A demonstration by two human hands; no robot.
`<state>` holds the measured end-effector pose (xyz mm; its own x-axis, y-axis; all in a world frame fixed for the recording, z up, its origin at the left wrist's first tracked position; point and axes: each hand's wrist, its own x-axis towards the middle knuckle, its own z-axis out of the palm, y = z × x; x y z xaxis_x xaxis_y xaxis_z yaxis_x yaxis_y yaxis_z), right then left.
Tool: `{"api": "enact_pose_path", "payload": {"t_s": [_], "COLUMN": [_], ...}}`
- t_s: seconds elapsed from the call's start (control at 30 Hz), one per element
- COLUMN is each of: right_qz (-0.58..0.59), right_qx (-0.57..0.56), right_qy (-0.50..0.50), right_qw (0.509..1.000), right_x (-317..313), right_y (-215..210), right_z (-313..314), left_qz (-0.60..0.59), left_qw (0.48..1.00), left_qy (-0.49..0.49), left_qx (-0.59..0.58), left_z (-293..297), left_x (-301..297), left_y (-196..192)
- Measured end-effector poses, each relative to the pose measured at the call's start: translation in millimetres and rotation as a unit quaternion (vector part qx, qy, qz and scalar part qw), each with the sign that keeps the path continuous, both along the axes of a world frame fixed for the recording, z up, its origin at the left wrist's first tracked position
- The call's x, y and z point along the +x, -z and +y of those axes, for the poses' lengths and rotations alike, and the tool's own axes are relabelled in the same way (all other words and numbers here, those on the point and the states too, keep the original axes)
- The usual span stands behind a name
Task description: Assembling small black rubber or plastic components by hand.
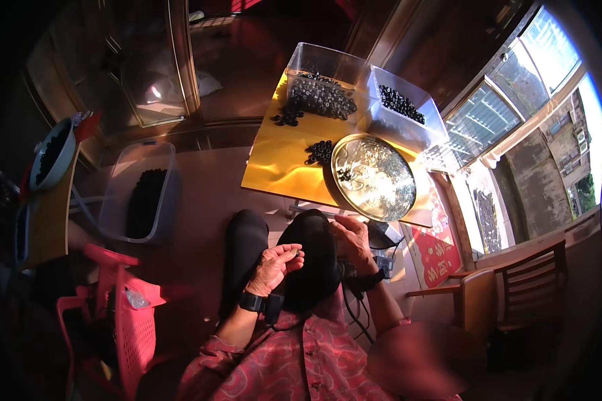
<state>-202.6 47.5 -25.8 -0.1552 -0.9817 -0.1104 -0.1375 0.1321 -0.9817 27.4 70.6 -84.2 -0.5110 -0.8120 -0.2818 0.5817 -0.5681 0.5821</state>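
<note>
Far left: round blue bowl of dark pieces on a wooden ledge. Near left: pink plastic basket. Just right of the bowl, on the floor: clear rectangular tub with a dark heap inside. Centre, over the lap: left hand, fingertips pinched together on a small pale part. Close beside it, right hand, fingers curled, grip impossible to tell. Beyond, yellow table carrying loose black rings, round metal tray, two clear boxes at the far edge. Right of the table: red sign with pale lettering, hanging low. Far right: wooden chair.
</note>
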Motion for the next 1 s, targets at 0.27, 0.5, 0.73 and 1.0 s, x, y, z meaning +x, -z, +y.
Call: {"api": "enact_pose_path", "payload": {"t_s": [0.27,0.5,0.73,1.0], "right_qz": [-0.303,-0.158,-0.144,0.119], "right_qx": [-0.138,-0.133,-0.169,-0.183], "right_qy": [0.029,0.078,0.129,0.093], "right_qw": [0.943,0.975,0.967,0.971], "right_x": [-13.8,-18.6,-12.6,-5.6], "right_y": [37.7,54.5,43.2,25.0], "right_z": [-15.3,-35.8,-38.5,-26.2], "left_qz": [0.007,-0.002,0.016,0.016], "left_qw": [1.000,1.000,1.000,0.999], "left_qy": [-0.004,0.011,0.025,0.030], "left_qx": [-0.004,0.007,0.011,0.013], "left_z": [-0.9,-2.1,-6.9,-8.4], "left_x": [2.2,-5.3,-9.0,-10.7], "left_y": [3.3,5.0,7.5,4.6]}}
